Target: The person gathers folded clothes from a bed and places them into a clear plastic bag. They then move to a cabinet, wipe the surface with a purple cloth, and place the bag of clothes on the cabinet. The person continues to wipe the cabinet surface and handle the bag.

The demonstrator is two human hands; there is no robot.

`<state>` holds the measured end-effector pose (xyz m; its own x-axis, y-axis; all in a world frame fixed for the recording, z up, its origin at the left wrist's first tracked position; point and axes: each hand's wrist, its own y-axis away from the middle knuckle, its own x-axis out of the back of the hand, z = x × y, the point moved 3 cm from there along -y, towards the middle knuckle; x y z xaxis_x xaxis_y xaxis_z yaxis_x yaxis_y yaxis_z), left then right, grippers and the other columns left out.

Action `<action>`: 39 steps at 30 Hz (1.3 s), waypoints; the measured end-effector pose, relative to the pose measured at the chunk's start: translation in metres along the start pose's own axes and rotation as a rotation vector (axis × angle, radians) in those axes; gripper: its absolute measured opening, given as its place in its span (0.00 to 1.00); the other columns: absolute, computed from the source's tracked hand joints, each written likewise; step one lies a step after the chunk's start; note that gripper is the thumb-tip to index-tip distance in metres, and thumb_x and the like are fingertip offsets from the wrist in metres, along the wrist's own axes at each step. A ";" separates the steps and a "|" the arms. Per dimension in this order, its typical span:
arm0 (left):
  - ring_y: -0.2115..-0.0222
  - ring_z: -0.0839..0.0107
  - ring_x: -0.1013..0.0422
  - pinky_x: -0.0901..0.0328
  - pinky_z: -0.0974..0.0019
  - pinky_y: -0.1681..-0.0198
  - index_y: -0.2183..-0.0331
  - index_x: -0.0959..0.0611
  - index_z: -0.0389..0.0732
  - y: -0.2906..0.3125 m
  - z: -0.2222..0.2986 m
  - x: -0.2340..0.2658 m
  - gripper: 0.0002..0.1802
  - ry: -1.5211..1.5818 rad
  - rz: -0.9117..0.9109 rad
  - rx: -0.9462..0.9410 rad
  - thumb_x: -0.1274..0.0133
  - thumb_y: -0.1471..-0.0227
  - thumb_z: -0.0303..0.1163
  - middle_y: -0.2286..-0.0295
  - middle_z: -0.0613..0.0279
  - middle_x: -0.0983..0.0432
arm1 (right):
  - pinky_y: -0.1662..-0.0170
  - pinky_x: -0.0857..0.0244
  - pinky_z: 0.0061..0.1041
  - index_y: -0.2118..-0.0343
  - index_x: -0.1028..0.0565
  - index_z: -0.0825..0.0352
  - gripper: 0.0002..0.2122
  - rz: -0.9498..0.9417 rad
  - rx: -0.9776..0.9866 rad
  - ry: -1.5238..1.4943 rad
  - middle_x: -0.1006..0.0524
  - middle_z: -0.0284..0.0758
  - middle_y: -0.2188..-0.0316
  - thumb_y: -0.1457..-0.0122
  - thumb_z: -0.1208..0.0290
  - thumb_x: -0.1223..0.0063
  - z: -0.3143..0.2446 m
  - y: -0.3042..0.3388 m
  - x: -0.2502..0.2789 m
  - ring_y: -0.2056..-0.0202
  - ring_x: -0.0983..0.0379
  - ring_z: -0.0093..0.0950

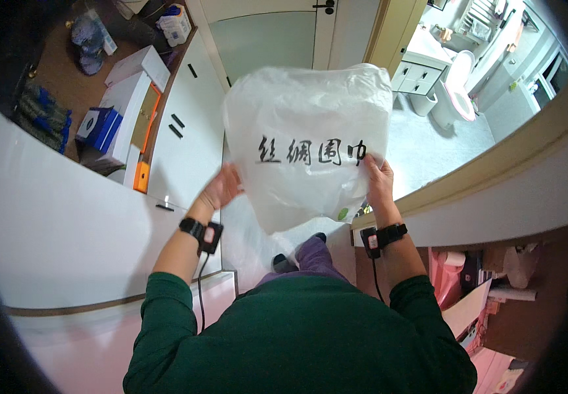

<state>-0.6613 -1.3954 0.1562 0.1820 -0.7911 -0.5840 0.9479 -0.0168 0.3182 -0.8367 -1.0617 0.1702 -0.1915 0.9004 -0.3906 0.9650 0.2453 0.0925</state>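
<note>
A whitish translucent plastic bag (303, 118) is spread out in front of me, with a row of dark handwritten characters across its middle and a small green mark near its lower edge. My right hand (380, 178) grips its right edge, thumb on the front face and the other fingers mostly hidden behind. At the opposite edge is my left hand (222, 188). Its fingers are blurred and partly hidden at the plastic, so I cannot tell whether they hold it. Each wrist wears a black strap with a small cabled box.
White cabinets (185, 125) line the left, topped by a blue box (99, 128) and other goods. A closed door (264, 36) stands ahead. Through a doorway at right are a toilet (456, 92) and a vanity (421, 62). Shelves with pink items (446, 279) stand at lower right.
</note>
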 end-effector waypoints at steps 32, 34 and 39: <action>0.75 0.77 0.31 0.39 0.74 0.80 0.65 0.24 0.52 -0.214 -0.015 -0.016 0.09 0.006 0.253 0.141 0.45 0.52 0.35 0.72 0.73 0.27 | 0.68 0.38 0.14 0.65 0.25 0.66 0.06 0.313 0.350 -0.186 0.25 0.27 0.72 0.42 0.70 0.49 -0.060 -0.153 0.067 0.72 0.32 0.16; 0.81 0.80 0.36 0.46 0.76 0.84 0.69 0.24 0.48 -0.220 0.006 -0.004 0.07 -0.148 0.345 0.029 0.50 0.48 0.39 0.76 0.73 0.29 | 0.69 0.38 0.13 0.66 0.25 0.66 0.06 0.279 0.369 -0.274 0.25 0.27 0.73 0.42 0.70 0.50 -0.064 -0.155 0.066 0.73 0.32 0.15; 0.77 0.78 0.34 0.41 0.73 0.82 0.70 0.25 0.44 -0.231 0.030 0.025 0.15 -0.357 0.239 0.001 0.51 0.47 0.47 0.74 0.70 0.29 | 0.68 0.37 0.14 0.67 0.25 0.66 0.06 0.314 0.361 -0.166 0.25 0.27 0.73 0.41 0.70 0.51 -0.063 -0.165 0.059 0.72 0.31 0.15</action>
<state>-0.8837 -1.4296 0.0905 0.2946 -0.9348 -0.1982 0.8898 0.1927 0.4137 -1.0183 -1.0266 0.1895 0.1206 0.8345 -0.5376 0.9774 -0.1945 -0.0827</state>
